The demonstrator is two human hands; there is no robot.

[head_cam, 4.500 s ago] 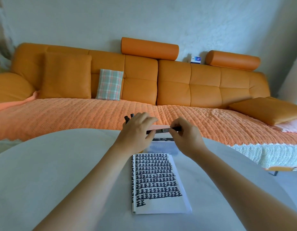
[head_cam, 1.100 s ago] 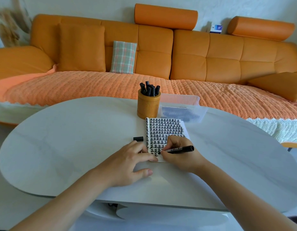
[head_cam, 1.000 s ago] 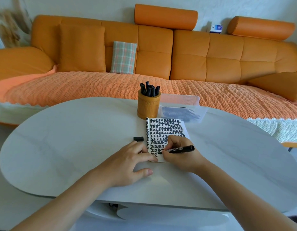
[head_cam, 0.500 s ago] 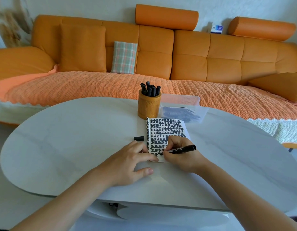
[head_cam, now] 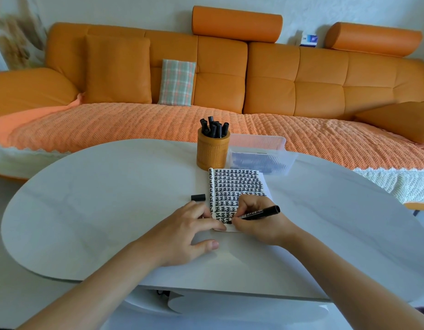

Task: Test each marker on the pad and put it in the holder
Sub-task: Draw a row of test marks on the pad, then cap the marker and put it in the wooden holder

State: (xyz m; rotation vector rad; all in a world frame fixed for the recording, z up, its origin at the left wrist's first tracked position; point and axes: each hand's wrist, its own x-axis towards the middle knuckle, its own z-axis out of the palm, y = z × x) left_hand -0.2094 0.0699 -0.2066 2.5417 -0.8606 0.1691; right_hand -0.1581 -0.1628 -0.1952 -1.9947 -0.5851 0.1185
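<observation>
A white pad (head_cam: 237, 186) covered with rows of black marks lies on the white table (head_cam: 99, 210). My right hand (head_cam: 258, 222) grips a black marker (head_cam: 258, 213) with its tip on the pad's lower edge. My left hand (head_cam: 189, 232) lies flat, its fingers pressing the pad's lower left corner. The marker's black cap (head_cam: 198, 197) rests on the table just left of the pad. Behind the pad stands an orange round holder (head_cam: 212, 151) with several black markers (head_cam: 214, 128) sticking out.
A clear plastic box (head_cam: 261, 154) with dark markers inside sits right of the holder. An orange sofa (head_cam: 230, 75) with cushions runs behind the table. The table's curved front edge lies just below my forearms.
Since 4.5 s ago my hands came down from the box to the pad and the cap came off. In the last second the marker shifted only slightly as it writes.
</observation>
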